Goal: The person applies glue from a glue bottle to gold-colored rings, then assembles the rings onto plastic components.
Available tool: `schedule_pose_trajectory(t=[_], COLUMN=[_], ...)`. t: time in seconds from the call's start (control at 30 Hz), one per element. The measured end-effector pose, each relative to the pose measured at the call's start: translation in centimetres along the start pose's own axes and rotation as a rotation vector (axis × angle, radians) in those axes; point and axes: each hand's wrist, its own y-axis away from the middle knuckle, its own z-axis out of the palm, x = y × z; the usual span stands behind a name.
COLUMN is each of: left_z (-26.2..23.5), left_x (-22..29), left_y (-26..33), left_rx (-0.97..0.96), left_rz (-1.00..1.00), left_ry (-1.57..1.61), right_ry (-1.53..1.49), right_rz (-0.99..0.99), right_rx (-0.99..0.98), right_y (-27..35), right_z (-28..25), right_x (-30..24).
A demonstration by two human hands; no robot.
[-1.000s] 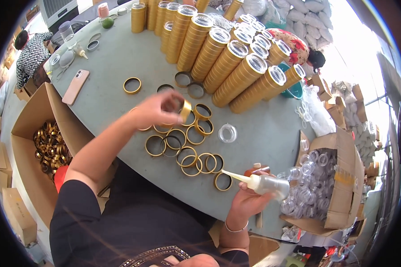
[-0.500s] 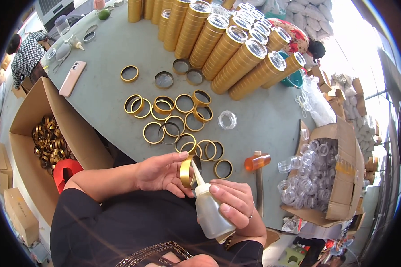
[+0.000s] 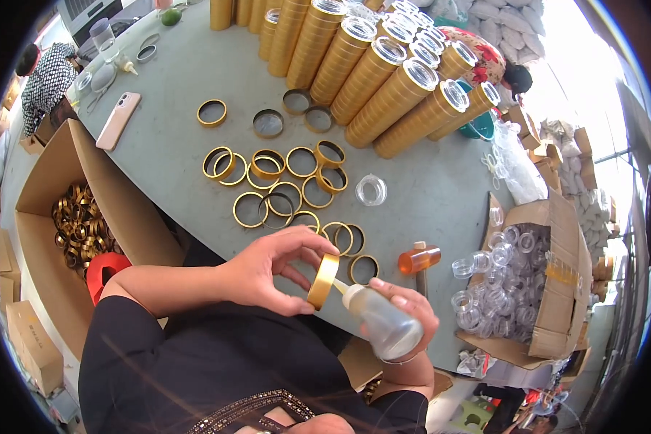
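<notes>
A gold ring (image 3: 322, 281) is pinched on edge by the left hand (image 3: 267, 271) above the table edge. A glue bottle (image 3: 378, 320) is gripped by the right hand (image 3: 409, 312), nozzle inside the ring. Steady rotation and a thin, even bead are advised.

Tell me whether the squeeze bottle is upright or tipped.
Tipped: the bottle in the right hand lies slanted, nozzle toward the gold ring.
</notes>
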Motion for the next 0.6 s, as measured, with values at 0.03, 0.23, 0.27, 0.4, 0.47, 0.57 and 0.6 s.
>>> schedule_pose_trajectory(t=[0.03,0.23,0.27,0.4,0.47,0.57,0.6], left_z=[0.1,-0.3,-0.3,-0.2,-0.5,-0.7,-0.8], left_x=[0.4,-0.1,-0.2,0.2,0.5,0.3,0.3], left_y=[-0.2,-1.6,-1.8,-2.2,-2.3,-1.9,-1.8], left_rx=[0.026,-0.066,-0.103,-0.150,-0.176,-0.201,-0.200], left_rz=[0.099,0.631,0.775,0.888,0.913,0.940,0.940], left_ry=[-0.163,-0.683,-0.788,-0.846,-0.897,-0.960,-0.964], right_ry=[-0.049,-0.170,-0.170,-0.670,-0.753,-0.870,-1.060], right_rz=[0.101,0.523,0.521,0.900,0.968,1.118,1.142], right_rx=[0.071,0.372,0.371,0.360,0.340,0.401,0.499], right_y=[0.1,-0.8,-1.4,-2.8,-2.4,-2.1,-1.5], right_z=[0.3,0.7,0.6,0.0,0.1,1.2,1.7], right_x=[-0.1,0.4,0.2,0.4,1.0,1.9,2.4])
